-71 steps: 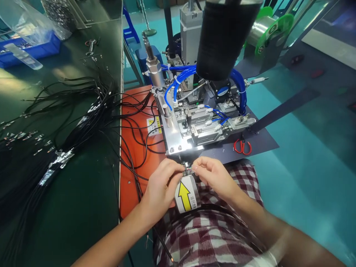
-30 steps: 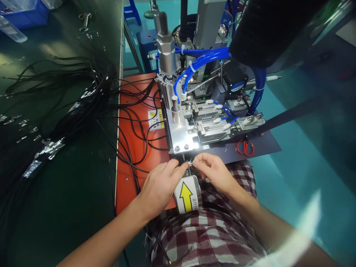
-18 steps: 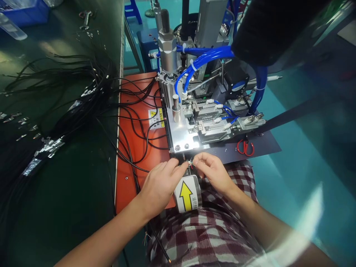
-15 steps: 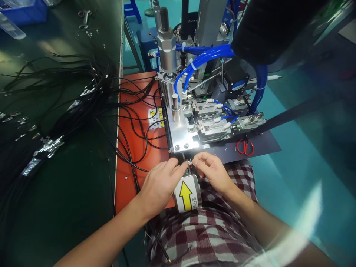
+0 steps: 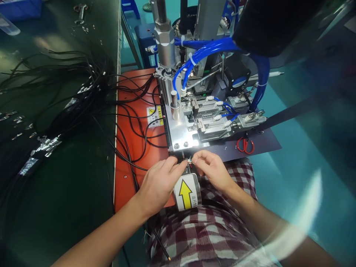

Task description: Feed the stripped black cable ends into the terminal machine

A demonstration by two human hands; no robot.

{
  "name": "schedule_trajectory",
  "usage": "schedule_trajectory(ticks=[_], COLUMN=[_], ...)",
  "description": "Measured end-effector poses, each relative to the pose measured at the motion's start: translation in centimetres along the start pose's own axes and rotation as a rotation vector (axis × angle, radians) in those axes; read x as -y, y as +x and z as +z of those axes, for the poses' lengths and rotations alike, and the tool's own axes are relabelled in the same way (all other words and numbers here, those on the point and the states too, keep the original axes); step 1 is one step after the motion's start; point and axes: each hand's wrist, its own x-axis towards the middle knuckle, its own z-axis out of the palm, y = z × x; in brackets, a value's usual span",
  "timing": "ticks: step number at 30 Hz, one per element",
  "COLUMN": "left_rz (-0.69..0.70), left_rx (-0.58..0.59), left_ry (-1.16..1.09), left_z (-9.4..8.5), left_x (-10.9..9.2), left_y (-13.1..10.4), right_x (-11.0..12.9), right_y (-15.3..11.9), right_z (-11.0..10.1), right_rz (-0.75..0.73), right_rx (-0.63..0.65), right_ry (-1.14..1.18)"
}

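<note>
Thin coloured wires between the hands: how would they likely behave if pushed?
The thin wires would probably bend easily, since they splay in different directions. They are likely light, being tiny beside the left hand and right hand. So slender, they may also kink under a fingertip.

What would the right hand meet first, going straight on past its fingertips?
Right hand: probably the small coloured wires at its fingertips, then the left hand; depth is unclear.

- Right hand (image 5: 213, 168) pinches thin coloured wires (image 5: 190, 161).
- Left hand (image 5: 161, 181) has its fingertips right beside them.
- Red-handled scissors (image 5: 251, 147) lie on a grey plate (image 5: 268, 142).
</note>
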Motion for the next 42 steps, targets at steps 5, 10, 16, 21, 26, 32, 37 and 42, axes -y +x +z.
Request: schedule_trajectory(ticks=[5,10,16,21,26,32,37,42], left_rz=[0.006,-0.002,0.011,0.035,0.037,0.035,0.045,0.064], left_rx=[-0.002,-0.003,-0.017,-0.019,-0.012,-0.009,-0.019,-0.02], left_ry=[-0.013,0.014,0.06,0.075,0.068,0.072,0.088,0.081], left_z=[0.0,-0.1,-0.1,0.0,-0.1,0.0,-0.1,-0.2], left_x=[0.0,-0.2,-0.2,-0.1,0.0,-0.1,-0.1,0.1], left_y=[0.0,0.0,0.1,0.1,0.0,0.1,0.1,0.2], right_x=[-0.4,-1.3,-1.7,-1.0,-0.5,-1.0,-1.2,-1.1], right_y=[0.0,-0.3,-0.3,0.0,-0.1,-0.3,-0.1,0.1], right_z=[0.1,0.8,0.5,0.0,0.1,0.3,0.0,-0.2], right_rz=[-0.033,-0.105,-0.173,-0.086,-0.027,-0.144,-0.093,-0.132], right_rx=[-0.02,-0.101,-0.074,-0.036,-0.011,-0.071,-0.022,0.001], right_ry=[-0.011,-0.001,-0.101,-0.08,-0.073,-0.137,-0.07,-0.097])
